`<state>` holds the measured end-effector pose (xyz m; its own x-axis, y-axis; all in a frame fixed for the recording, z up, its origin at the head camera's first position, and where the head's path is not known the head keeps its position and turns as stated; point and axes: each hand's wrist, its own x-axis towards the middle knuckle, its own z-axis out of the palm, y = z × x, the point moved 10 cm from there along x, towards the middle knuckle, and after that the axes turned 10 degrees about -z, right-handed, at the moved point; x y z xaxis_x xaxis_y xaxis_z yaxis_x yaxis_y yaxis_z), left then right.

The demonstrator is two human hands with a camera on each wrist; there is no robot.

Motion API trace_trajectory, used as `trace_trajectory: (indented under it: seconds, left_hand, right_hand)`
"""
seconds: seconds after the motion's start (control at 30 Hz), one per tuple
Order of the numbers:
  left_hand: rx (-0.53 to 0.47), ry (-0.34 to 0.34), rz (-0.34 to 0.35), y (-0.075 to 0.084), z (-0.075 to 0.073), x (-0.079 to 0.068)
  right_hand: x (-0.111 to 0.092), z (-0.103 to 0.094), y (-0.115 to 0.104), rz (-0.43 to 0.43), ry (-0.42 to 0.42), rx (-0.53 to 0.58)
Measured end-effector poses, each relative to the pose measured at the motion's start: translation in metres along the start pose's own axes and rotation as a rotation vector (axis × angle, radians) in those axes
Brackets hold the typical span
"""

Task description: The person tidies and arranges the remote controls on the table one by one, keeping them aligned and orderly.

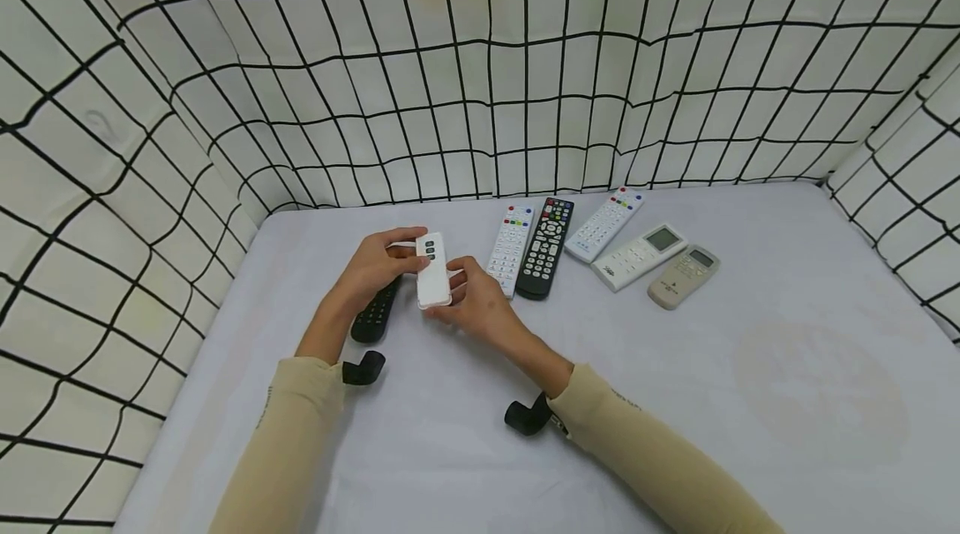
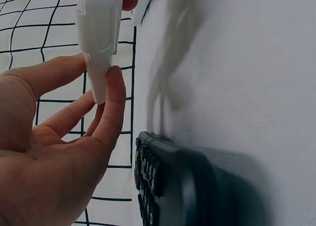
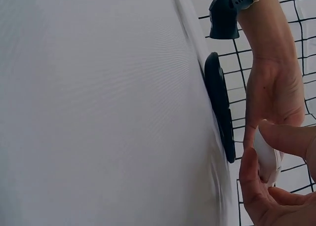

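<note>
The left hand [image 1: 378, 263] pinches the white remote's [image 1: 433, 288] twelve-o'clock end with its fingers, the right hand [image 1: 483, 301] its six-o'clock end, above the counter [image 1: 450, 467]; a black remote [image 1: 373, 316] lies toward eight o'clock. Light, even pressure should prevent slipping: the shell looks like smooth, rounded plastic.

Counting seven remotes [image 1: 545, 251] total, lol. Splits like so: two black remotes [image 1: 375, 316], two white colour-button remotes [image 1: 512, 244], one white screen remote [image 1: 633, 261], one beige screen remote [image 1: 678, 280], one small white remote [image 1: 432, 288]. Makes two screens [image 1: 662, 238] altogether. Spotting three dark buttons [image 1: 430, 243] on small white remote, btw. Also got two hands, meaning one left hand [image 1: 377, 265], one right hand [image 1: 480, 301], plus two beige sleeves [image 1: 300, 417], two black wrist gadgets [image 1: 367, 368], one white tabletop [image 1: 750, 267], and three netted sides [image 1: 526, 41] in view.
</note>
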<state>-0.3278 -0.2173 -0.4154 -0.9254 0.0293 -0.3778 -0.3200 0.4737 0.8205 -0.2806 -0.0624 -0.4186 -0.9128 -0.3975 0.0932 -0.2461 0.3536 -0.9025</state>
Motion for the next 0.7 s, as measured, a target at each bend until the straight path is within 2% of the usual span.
trace_trajectory:
  seconds: [0.43,0.7]
  left_hand:
    - [0.146,-0.019,0.022,0.002,0.005,-0.003]
    - [0.211,-0.011,0.042,0.002,0.007,-0.004]
  right_hand:
    - [-0.004,0.013,-0.001,-0.017,-0.031,-0.031]
    - [-0.006,0.015,0.000,0.025,-0.013,-0.069]
